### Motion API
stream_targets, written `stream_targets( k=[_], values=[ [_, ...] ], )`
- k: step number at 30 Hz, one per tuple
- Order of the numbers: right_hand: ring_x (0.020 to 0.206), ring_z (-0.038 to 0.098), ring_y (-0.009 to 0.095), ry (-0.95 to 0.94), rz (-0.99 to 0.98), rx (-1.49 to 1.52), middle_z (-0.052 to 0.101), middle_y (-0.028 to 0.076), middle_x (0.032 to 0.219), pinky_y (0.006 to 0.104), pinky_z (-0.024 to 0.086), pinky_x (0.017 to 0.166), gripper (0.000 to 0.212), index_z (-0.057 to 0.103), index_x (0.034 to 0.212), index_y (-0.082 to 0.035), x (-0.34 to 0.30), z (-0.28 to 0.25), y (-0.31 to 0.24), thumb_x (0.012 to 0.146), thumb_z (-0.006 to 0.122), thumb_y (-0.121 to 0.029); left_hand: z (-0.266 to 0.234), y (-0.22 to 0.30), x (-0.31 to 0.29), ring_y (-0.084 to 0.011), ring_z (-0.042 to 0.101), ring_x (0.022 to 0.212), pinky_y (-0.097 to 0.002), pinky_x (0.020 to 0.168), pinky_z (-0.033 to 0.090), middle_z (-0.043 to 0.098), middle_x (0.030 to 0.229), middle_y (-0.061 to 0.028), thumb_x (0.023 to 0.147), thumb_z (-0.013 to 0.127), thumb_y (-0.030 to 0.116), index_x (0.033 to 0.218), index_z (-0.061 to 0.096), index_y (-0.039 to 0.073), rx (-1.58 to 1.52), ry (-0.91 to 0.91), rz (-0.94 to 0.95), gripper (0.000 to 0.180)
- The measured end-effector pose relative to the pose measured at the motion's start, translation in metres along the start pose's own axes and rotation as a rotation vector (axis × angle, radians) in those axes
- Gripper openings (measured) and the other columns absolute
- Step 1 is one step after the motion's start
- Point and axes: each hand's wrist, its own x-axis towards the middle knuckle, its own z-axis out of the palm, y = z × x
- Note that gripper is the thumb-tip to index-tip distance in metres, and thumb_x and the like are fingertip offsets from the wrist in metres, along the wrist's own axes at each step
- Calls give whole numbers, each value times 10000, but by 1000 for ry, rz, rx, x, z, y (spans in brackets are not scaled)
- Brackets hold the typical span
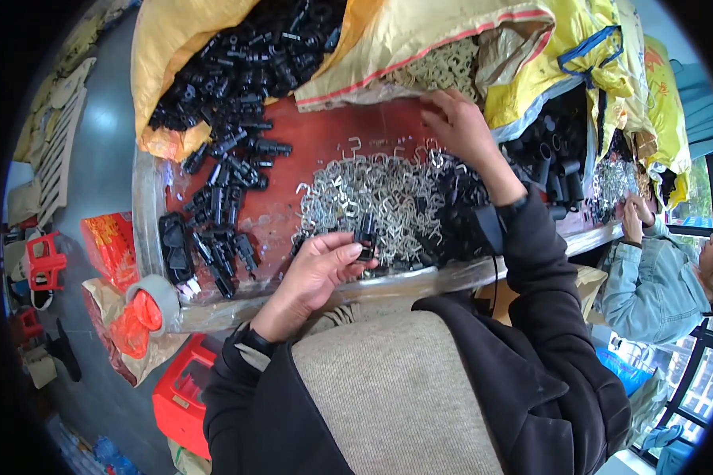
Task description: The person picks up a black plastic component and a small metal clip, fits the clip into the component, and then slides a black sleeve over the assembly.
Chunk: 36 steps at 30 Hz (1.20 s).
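Near the front edge of the red tabletop (281, 194), just over the heap of silvery bent clips (364, 194), my left grip (322, 267) is closed on a small black part (364, 236), thumb against one side and fingers behind it. The part stands roughly upright, its upper end free above my fingertips. I judge it light and stiff, probably hard plastic, with a smooth face that could slide a little under a loose pinch; it hardly looks fragile. Its sides, low down, seem the best place to hold it, leaving the top clear.

My right grip (461, 128) is at the mouth of the cream sack (372, 62) with red edging, its fingers partly curled near the pale pieces (445, 70) inside. I cannot tell whether anything is between them. Those pieces look small and rigid, best lifted by an edge.

At far left, an orange-yellow sack (154, 67) lies open, full of black fittings (265, 51), and more of them trail down the tabletop from its lip. To the right, black tubes (548, 162) lie beside a yellow bag (511, 99); I cannot make out whether they are inside it.
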Motion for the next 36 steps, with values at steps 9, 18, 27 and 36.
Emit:
stream_targets(
  k=[9,18,27,36],
  values=[
    [705,532,328,37,-29,-101,537,143,789,378,438,608,145,544,863,-65,3,24,59,727,539,-113,6,3,-3,-186,598,761,-221,611,498,595,877,-102,772,559,78,968,538,-18,-29,20,39,218],
    [501,419,64,-418,513,1141,455,-16,599,188,326,439,114,516,829,-16,-56,8,-39,817,517,-130,6,0,1,-165,587,775,-250,661,489,589,904,-95,766,571,88,989,534,0,-78,-6,160,242],
    [427,324,27,-823,864,1612,430,-28,583,162,222,356,124,498,813,-40,-79,17,-81,814,530,-160,-2,-7,3,-155,571,805,-273,710,475,584,918,-94,768,572,93,1002,521,-2,-33,-50,222,258],
    [488,394,47,-508,684,1613,470,-14,658,154,314,426,160,510,913,-40,-93,18,-110,804,546,-152,3,-7,3,-140,555,843,-267,783,439,584,914,-72,754,586,59,986,535,0,-158,-35,339,244]
  ],
)
